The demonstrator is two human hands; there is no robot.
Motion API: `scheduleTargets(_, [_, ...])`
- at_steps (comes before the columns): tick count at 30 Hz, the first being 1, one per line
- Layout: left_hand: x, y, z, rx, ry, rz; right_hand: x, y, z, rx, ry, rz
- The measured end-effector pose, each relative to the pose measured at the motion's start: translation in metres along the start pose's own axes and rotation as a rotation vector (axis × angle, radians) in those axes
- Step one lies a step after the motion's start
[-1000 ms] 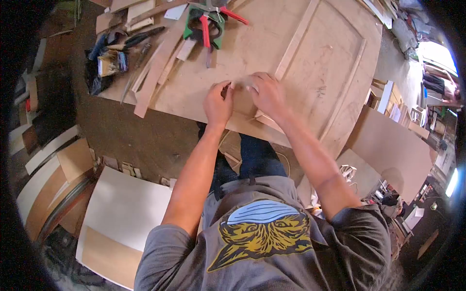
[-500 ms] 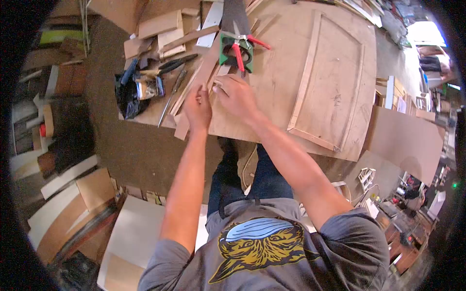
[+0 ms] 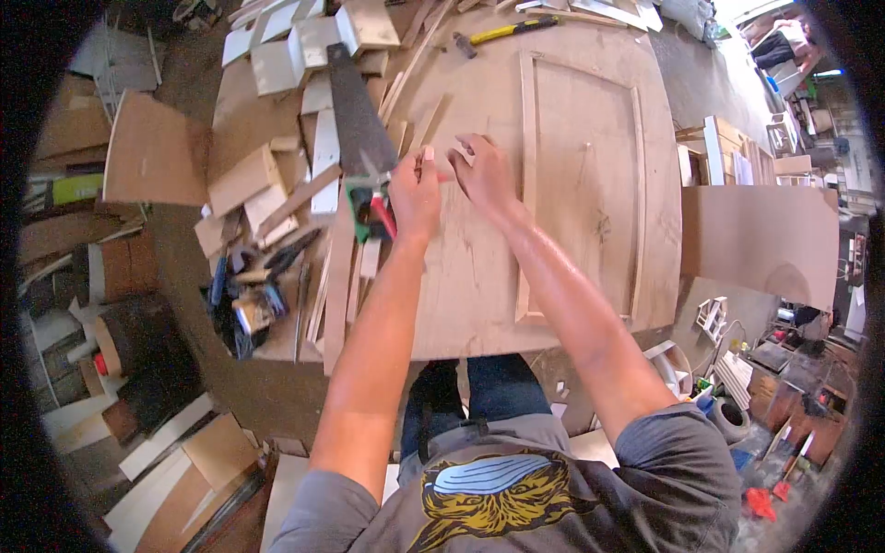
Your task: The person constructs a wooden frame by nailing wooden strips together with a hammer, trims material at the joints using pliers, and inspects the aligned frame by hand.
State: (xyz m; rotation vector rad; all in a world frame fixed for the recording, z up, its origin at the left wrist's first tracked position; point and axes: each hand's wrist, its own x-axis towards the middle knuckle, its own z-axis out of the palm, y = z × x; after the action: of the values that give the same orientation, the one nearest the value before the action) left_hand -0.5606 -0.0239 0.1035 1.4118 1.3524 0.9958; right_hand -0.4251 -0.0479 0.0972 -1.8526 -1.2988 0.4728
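My left hand (image 3: 415, 195) is raised over the workbench with its fingers closed. A small pale tip shows at its top, and I cannot make out whether it is a thumb or a bit of wood. Just to the right, my right hand (image 3: 487, 180) has its fingers apart, with nothing visible in them. Red-handled snips (image 3: 382, 214) lie partly hidden behind my left hand, on a handsaw (image 3: 355, 115) with a green handle. Right of my right hand, thin wooden strips form a rectangular frame (image 3: 529, 120) on the board.
A hammer (image 3: 512, 30) with a yellow and black handle lies at the far edge. Wood offcuts (image 3: 244, 180) and a black plastic bag (image 3: 241, 336) crowd the left side. Long thin strips (image 3: 339, 286) lie near the front left. Someone else (image 3: 788, 41) is in the far right background.
Both hands have moved away from the strips at the front left, farther over the board. My right hand's fingers have spread. The view has shifted, showing more of the bench's far side.
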Motion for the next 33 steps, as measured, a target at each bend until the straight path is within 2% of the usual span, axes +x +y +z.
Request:
scheduleTargets(2, [0.037,0.004,0.025,-0.139,-0.038,-0.162,0.044,0.016,-0.002,-0.068,-0.028,0.066])
scheduleTargets(3, [0.054,0.007,0.036,-0.045,-0.031,-0.129,0.065,0.021,-0.003,-0.113,-0.043,0.094])
scheduleTargets(7, [0.108,-0.011,0.079,-0.129,0.005,-0.155,0.148,0.050,0.011,-0.186,-0.055,0.199])
scheduleTargets(10, [0.123,-0.002,0.095,-0.160,0.016,-0.185,0.196,0.062,0.020,-0.191,0.026,0.164])
scheduleTargets(12, [0.125,0.008,0.095,-0.108,-0.001,-0.243,0.218,0.073,0.032,-0.259,0.011,0.188])
scheduleTargets(16, [0.125,-0.001,0.095,-0.075,0.061,-0.198,0.245,0.091,0.050,-0.369,-0.113,0.222])
scheduleTargets(18, [0.127,-0.008,0.092,-0.158,0.083,-0.212,0.234,0.095,0.054,-0.239,-0.012,0.206])
scheduleTargets(22, [0.134,0.013,0.084,-0.431,0.018,-0.421,0.184,0.070,0.028,-0.158,0.150,0.002])
scheduleTargets(24, [0.133,0.035,0.084,-0.510,-0.019,-0.464,0.147,0.040,0.005,-0.025,0.117,-0.026])
scheduleTargets(28, [0.100,0.040,0.056,-0.608,-0.087,-0.341,0.072,-0.004,-0.004,0.164,0.193,-0.223])
scheduleTargets(29, [0.077,0.066,0.048,-0.499,0.006,-0.308,0.052,-0.011,-0.008,0.165,0.157,-0.250])
scheduleTargets(31, [0.045,0.047,0.017,-0.495,-0.003,-0.224,0.010,-0.024,-0.015,0.167,0.090,-0.291])
scheduleTargets(33, [0.011,0.044,-0.017,-0.530,-0.044,-0.146,-0.025,-0.048,-0.044,0.068,0.188,-0.434])
